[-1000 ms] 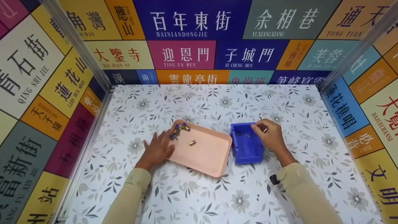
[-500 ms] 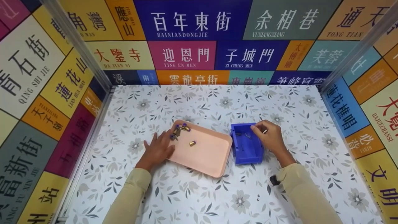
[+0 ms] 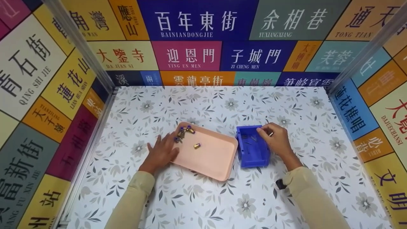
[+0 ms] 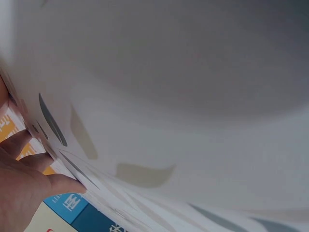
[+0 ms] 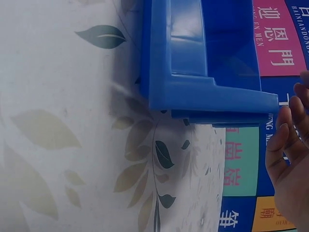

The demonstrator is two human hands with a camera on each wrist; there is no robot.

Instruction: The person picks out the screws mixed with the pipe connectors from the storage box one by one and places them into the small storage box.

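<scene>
My left hand (image 3: 160,151) lies at the left rim of a pale pink tray (image 3: 213,159), fingers spread and fairly straight. In the tray's far left corner sits a cluster of small brass-coloured pieces with blue ends (image 3: 183,132). A lone brass-coloured piece (image 3: 197,146) lies nearer the tray's middle. My right hand (image 3: 278,138) pinches the far right corner of a blue plastic bin (image 3: 254,162) with curled fingers. Several thin, dark metal pieces (image 3: 253,138) lie inside that bin, too small to identify. In the right wrist view, the fingers (image 5: 285,145) are beside the bin's upper edge.
Tray and bin stand side by side on a table (image 3: 190,197) covered in white leaf-and-flower print. Colourful sign-printed walls (image 3: 203,57) enclose it at the back and both sides. A dark object (image 3: 280,183) shows at the right sleeve's cuff.
</scene>
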